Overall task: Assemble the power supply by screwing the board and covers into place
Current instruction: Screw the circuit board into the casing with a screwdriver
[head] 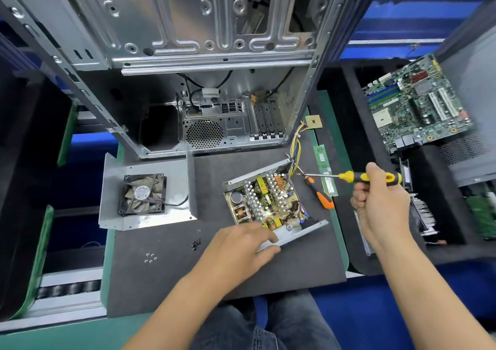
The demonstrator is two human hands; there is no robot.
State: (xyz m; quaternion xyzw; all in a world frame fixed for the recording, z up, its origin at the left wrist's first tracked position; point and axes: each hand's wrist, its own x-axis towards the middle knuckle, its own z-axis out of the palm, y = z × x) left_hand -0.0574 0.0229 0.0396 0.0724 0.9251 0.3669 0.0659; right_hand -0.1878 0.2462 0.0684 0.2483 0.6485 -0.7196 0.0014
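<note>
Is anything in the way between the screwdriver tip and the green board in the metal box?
Nothing solid. The screwdriver in the right hand points at the box's far right corner, where the bundle of wires comes out, right beside the tip. The board lies open on top.

An open metal computer case (pixel 204 54) fills the frame from 10 to 1 o'clock, its rear fan grille (pixel 204 134) facing the grey foam mat (pixel 161 269). At 3 o'clock, a green motherboard (pixel 418 105) lies tilted in a black tray. A green memory stick (pixel 325 171) rests on the mat's right edge, with an orange-handled tool (pixel 320 195) just beside it at its lower left and a small square chip (pixel 313 121) near the case's corner.
</note>
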